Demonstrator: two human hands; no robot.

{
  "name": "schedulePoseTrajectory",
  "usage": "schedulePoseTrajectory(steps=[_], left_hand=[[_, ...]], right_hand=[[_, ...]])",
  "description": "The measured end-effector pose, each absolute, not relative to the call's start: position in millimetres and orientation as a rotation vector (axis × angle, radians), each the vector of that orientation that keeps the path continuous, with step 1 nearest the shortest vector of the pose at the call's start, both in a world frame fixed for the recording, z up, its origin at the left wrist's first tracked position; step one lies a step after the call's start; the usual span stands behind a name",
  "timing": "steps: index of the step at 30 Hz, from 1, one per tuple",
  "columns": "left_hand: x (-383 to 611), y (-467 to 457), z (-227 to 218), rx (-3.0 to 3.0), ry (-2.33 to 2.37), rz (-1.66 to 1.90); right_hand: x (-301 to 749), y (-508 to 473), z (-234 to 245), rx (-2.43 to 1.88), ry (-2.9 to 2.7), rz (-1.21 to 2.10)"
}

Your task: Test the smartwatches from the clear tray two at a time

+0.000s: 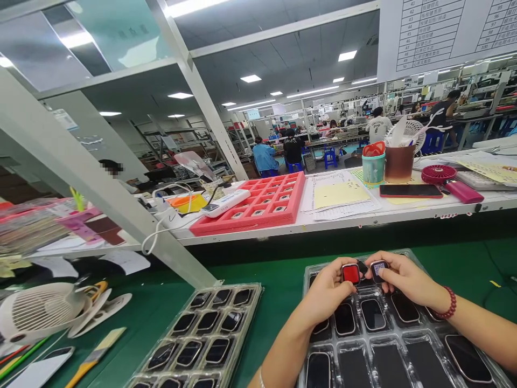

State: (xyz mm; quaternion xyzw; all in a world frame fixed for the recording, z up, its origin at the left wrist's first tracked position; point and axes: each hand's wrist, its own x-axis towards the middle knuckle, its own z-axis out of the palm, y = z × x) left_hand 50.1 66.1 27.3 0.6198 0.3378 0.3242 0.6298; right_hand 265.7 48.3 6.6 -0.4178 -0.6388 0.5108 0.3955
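In my left hand (pixel 329 285) is a smartwatch (pixel 350 274) without a strap, its screen lit red. My right hand (pixel 404 277) grips a second smartwatch (pixel 378 271), whose screen shows a QR-like code. Both hands are close together above a clear plastic tray (pixel 365 342) of dark-screened watches; some of its pockets show only black lining. To the left, another tray (pixel 236 345) holds several more watches in rows. A small dark piece shows between the two held watches, too unclear to name.
A red foam tray (pixel 297 207) with small parts sits on the shelf. Along it are a phone (pixel 411 191), a pink handheld fan (pixel 464 189) and cups of tools. A white fan (pixel 40 312) and a brush (pixel 97 355) lie at left. A slanted post (pixel 177 253) stands by the left tray.
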Motion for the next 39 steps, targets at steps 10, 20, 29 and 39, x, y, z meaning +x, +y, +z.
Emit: schedulePoseTrajectory(steps=[10, 20, 29, 39], left_hand=[[50.8, 66.8, 27.4, 1.433, 0.762, 0.734], [51.6, 65.4, 30.4, 1.431, 0.753, 0.721], [50.7, 65.2, 29.9, 1.468, 0.759, 0.717], [51.7, 65.5, 30.0, 1.419, 0.77, 0.754]], right_hand=[[265.5, 47.2, 7.7, -1.05, -1.624, 1.296], [264.1, 47.0, 6.5, -1.022, -1.6, 1.296], [264.3, 48.7, 5.2, -0.99, -1.594, 1.286], [263.9, 45.1, 6.6, -0.965, -1.613, 1.26]])
